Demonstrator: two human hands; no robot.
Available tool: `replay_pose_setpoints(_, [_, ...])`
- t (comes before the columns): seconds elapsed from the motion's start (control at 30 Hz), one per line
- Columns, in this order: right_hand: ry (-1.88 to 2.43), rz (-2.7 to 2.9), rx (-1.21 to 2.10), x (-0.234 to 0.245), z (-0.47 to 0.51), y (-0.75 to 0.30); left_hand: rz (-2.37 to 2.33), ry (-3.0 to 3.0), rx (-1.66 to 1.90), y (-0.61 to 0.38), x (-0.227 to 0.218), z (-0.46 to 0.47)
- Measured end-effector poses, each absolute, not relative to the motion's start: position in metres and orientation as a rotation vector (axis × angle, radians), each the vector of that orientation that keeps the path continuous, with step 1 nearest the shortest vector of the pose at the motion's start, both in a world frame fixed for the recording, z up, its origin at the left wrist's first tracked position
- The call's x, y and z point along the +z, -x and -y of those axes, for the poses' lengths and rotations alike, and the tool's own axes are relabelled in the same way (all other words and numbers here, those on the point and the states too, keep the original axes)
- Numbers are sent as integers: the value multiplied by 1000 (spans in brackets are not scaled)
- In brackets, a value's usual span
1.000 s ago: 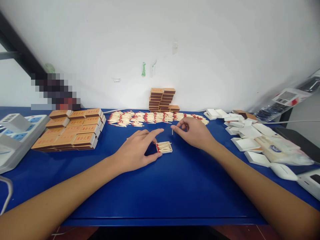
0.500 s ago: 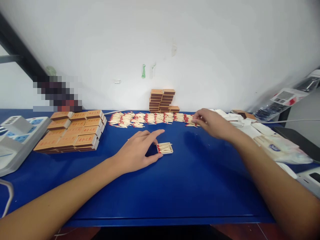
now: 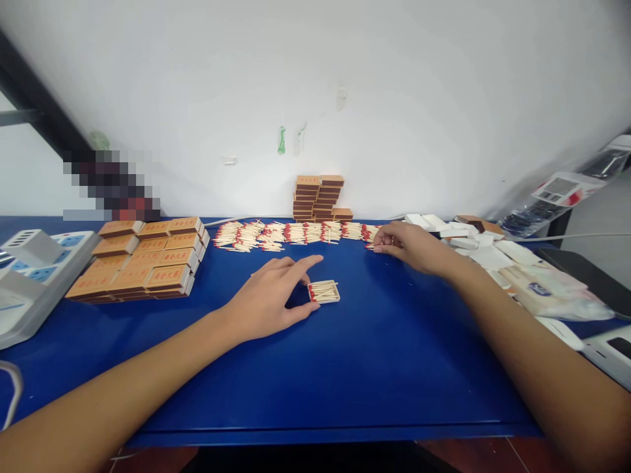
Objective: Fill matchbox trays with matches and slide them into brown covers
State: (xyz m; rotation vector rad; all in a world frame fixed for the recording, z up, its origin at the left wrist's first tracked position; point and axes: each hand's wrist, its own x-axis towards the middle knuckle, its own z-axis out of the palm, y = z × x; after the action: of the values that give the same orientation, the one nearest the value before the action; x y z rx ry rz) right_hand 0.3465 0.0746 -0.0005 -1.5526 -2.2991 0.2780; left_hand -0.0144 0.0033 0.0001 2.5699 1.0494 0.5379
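A small white matchbox tray [image 3: 332,297] lies on the blue table, partly filled with red-tipped matches [image 3: 323,290]. My left hand [image 3: 271,299] steadies its left end between the thumb in front and a finger behind, with the index finger stretched out above. Farther back, my right hand [image 3: 409,244] is at the right end of a long row of loose matches [image 3: 305,232]. Its fingers are curled together on some matches there; how many they pinch is hidden.
Closed matchboxes [image 3: 148,256] are stacked at the left beside a power strip [image 3: 54,276]. More boxes [image 3: 318,197] stand against the wall. White empty trays [image 3: 486,253], a tissue pack [image 3: 547,289] and a plastic bottle [image 3: 537,203] lie at the right.
My right hand has shifted slightly left and down, its fingers now curled lower at the end of the match row. My left hand and the tray have stayed in place.
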Motion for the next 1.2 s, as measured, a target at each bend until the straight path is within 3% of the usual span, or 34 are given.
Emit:
replay_pose_setpoints(0.37, [1548,2283,356,-4,-72,-337,-1035,-2582,526,15,-1,-3])
replay_pose_setpoints(0.83, [1136,2471,525,14,3,-236,-1011,-2602,575,14,-3,-4])
replay_pose_setpoints(1.2, [1222,2467,480,14,-10,-260,-1002,-2621,577,15,-4,-5])
